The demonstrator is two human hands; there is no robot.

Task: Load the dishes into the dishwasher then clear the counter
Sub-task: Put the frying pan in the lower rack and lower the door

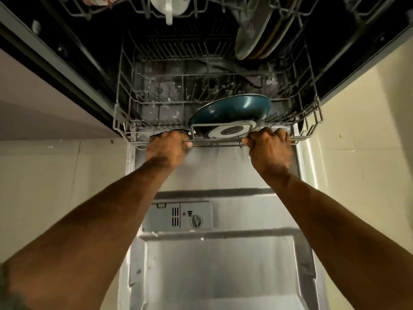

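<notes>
The dishwasher stands open, its steel door [223,265] folded down below me. The grey wire lower rack [125,108] sits at the mouth of the tub. A teal pan [232,108] lies tilted in the rack's front right part, its pale base facing me. My left hand [167,148] grips the rack's front rail left of the pan. My right hand [270,146] grips the same rail at the right. The upper rack [201,10] holds a white cup [168,7] and upright plates [257,30].
A grey detergent dispenser [178,217] with a round knob sits in the door's inner face. Pale floor tiles [44,186] lie on both sides of the door. A dark cabinet edge [55,59] runs along the left of the tub.
</notes>
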